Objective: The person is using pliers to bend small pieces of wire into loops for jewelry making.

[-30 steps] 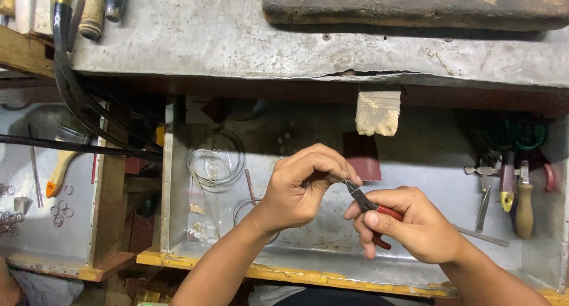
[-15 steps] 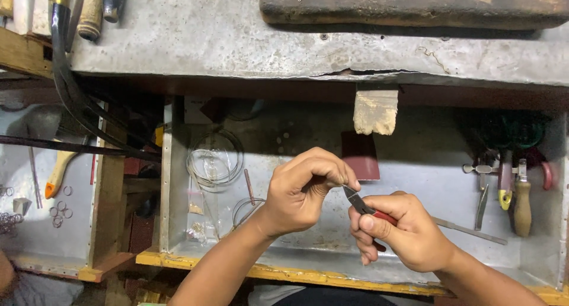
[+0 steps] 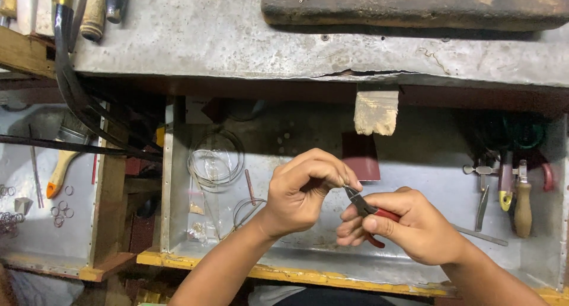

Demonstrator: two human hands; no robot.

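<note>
My right hand (image 3: 409,226) grips small pliers with red handles (image 3: 368,213); their dark jaws point up and left toward my other hand. My left hand (image 3: 302,190) is curled, its fingertips pinched together right at the plier tips. Whatever it pinches is too small to make out. Both hands hover over a shallow metal-lined tray (image 3: 178,235) below a worn metal bench top (image 3: 237,39).
Coils of thin wire (image 3: 215,158) lie in the tray left of my hands. Hand tools (image 3: 512,193) lie at the tray's right side. A wooden peg (image 3: 376,112) juts from the bench edge. A brush (image 3: 61,170) and small rings (image 3: 59,211) sit at far left.
My two hands have drawn slightly closer, and the plier jaws now meet my left fingertips. The right hand sits a little lower than a second ago.
</note>
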